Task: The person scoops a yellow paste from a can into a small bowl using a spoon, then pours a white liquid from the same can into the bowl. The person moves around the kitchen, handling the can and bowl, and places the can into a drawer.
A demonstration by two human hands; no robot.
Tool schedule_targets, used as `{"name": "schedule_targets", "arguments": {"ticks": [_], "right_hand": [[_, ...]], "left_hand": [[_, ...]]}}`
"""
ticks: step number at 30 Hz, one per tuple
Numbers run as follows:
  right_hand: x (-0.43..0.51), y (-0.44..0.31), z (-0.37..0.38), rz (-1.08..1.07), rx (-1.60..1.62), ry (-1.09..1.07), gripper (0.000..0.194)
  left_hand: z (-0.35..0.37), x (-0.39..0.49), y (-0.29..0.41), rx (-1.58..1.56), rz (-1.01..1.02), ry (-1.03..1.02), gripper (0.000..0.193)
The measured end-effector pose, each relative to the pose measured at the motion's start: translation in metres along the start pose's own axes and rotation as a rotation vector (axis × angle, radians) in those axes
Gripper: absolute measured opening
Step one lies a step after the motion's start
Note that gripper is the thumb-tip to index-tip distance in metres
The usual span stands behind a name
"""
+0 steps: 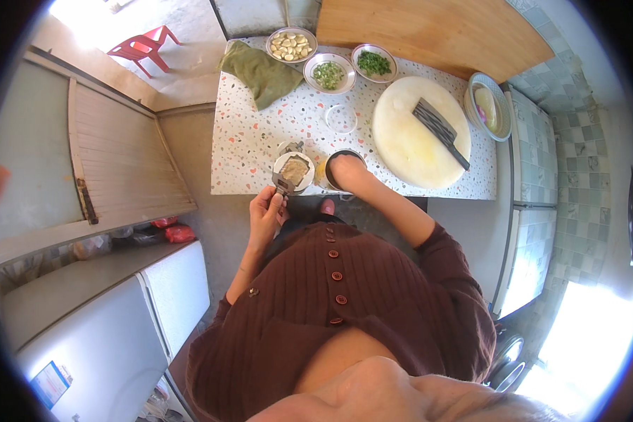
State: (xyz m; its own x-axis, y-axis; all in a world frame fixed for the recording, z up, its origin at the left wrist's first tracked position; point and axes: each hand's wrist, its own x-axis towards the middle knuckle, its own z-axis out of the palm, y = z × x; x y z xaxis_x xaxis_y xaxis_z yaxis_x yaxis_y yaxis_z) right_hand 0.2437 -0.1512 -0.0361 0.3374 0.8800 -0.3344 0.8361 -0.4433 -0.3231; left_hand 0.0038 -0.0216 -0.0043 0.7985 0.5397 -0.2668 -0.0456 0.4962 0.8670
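My left hand (265, 210) grips the handle of a dark metal tool (283, 183) at the table's front edge. The tool's head lies at the rim of a white round dish (308, 178) that holds a beige, paste-like mass (294, 170). A small metal part (294, 146) shows just behind the dish. To the right, my right hand (346, 170) reaches down into a round container (366, 158) with a dark inside. Its fingers are hidden there, so whether they hold anything cannot be seen. Behind the container lies a clear round lid or ring (341, 119).
On the speckled table (248, 142) are a green cloth (261, 74), bowls of peeled garlic cloves (291, 46), chopped scallion (328, 75) and chopped greens (374, 63). A cleaver (438, 129) rests on the round cutting board (401, 137). A plastic basket (501, 105) stands at the right.
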Motion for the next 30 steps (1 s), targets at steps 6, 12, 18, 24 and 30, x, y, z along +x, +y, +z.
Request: {"name": "schedule_targets", "arguments": {"ticks": [6,12,18,24,30], "right_hand": [[0.005,-0.009,-0.025,0.048,0.233,-0.096,0.021],[-0.034,-0.004,-0.061,0.243,1.031,-0.040,0.030],[-0.069,-0.001,-0.076,0.242,1.205,0.040,0.033],[-0.091,-0.006,-0.080,0.279,1.218,0.125,0.032],[-0.110,-0.026,-0.115,0.215,1.177,0.210,0.030]], "left_hand": [[-0.003,-0.003,0.002,-0.005,0.001,0.027,0.013],[-0.001,-0.001,-0.003,0.032,0.005,0.041,0.014],[0.007,0.005,-0.001,0.087,-0.014,0.015,0.015],[0.007,0.010,-0.010,0.106,0.002,0.008,0.016],[0.004,0.010,-0.011,0.131,-0.019,-0.040,0.012]]}}
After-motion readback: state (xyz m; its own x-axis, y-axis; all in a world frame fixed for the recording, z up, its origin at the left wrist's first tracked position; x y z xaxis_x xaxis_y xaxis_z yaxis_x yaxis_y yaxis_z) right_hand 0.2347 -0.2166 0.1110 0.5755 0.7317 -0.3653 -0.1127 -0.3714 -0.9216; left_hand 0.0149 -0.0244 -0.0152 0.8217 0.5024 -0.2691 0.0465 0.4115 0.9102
